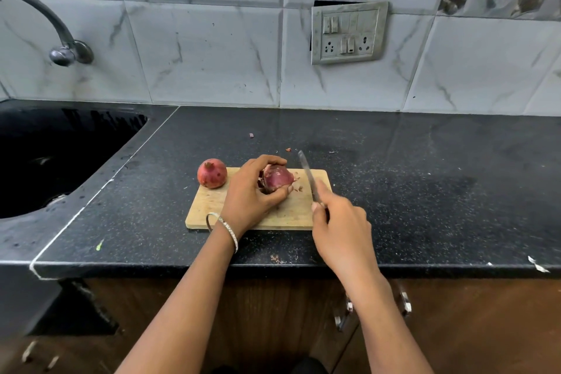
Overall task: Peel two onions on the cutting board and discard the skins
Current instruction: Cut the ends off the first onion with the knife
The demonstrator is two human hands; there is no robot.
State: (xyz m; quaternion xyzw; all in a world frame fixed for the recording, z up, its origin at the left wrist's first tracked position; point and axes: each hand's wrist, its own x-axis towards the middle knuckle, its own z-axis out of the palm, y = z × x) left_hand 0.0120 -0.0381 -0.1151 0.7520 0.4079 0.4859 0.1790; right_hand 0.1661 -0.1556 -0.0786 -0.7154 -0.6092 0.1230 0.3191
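Onion 1 [212, 173], unpeeled, sits on the cutting board's [209, 206] far-left corner. Left hand [250, 194] curls over onion 2 [277, 177] mid-board, gripping it. Knife [308, 174] blade points away just right of onion 2, not touching; right hand [341, 228] clenches the handle.

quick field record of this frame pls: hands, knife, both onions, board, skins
left hand: grips held onion on cutting board
right hand: holds knife, blade right of held onion, not touching it
held onion: skin mostly on, looks loosened at one end
second onion: unpeeled, at board's far left corner
skin bits: few flakes on board
counter: dark, carries board
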